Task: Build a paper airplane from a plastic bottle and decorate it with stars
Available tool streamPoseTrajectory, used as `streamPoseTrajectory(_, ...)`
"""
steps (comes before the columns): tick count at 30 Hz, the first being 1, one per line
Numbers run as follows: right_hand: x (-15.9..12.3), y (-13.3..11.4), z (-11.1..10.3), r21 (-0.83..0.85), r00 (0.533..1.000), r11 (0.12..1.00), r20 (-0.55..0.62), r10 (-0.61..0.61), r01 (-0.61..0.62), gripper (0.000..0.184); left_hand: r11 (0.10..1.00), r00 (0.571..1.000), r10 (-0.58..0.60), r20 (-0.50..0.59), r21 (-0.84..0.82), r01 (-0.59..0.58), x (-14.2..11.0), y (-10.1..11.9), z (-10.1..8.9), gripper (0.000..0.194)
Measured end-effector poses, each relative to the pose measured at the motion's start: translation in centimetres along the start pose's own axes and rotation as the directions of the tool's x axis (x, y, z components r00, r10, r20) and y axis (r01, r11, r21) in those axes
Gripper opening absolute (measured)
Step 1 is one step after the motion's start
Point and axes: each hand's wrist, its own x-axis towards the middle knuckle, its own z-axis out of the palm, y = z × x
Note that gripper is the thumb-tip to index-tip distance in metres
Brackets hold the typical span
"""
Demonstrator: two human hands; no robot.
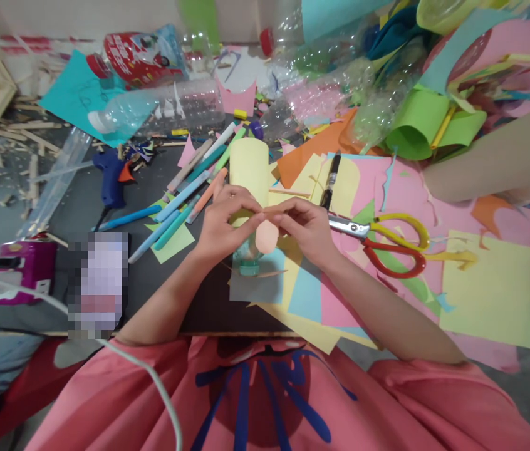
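Note:
My left hand (230, 219) and my right hand (306, 227) meet above the table, thumbs and fingertips pinched together. Between them is a small peach paper piece (267, 238), its rounded end hanging below the thumbs. Its upper part is covered by my fingers. Under my hands lies a bottle wrapped in pale yellow paper (249, 164), with its green cap (249, 267) toward me. Scissors (378, 238) with yellow and red handles lie right of my right hand, beside a black pen (332, 178). Several felt-tip markers (178, 199) spread out left of my left hand.
A blue glue gun (111, 176), a phone (103, 282) and a purple power socket (27, 269) are at the left. Clear plastic bottles (175, 106) crowd the back. Coloured paper sheets (495, 288) cover the right. Another person's arm (495, 153) reaches in there. A white cable (143, 363) crosses the lower left.

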Motion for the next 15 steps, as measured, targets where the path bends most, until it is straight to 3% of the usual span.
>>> streamPoseTrajectory(6, -0.03, -0.04, -0.02, -0.012, 0.999, 0.999, 0.003, -0.043, 0.043, 0.04, 1.0, 1.0, -0.029, -0.008, 0.0, 0.029, 0.05, -0.22, -0.26, 0.033)
streamPoseTrajectory(15, 0.32, -0.42, 0.08, 0.114, 0.999, 0.992, -0.007, 0.053, -0.052, 0.051, 0.998, 1.0, 0.002, -0.007, -0.071, -0.002, 0.0, -0.15, -0.1, 0.02)
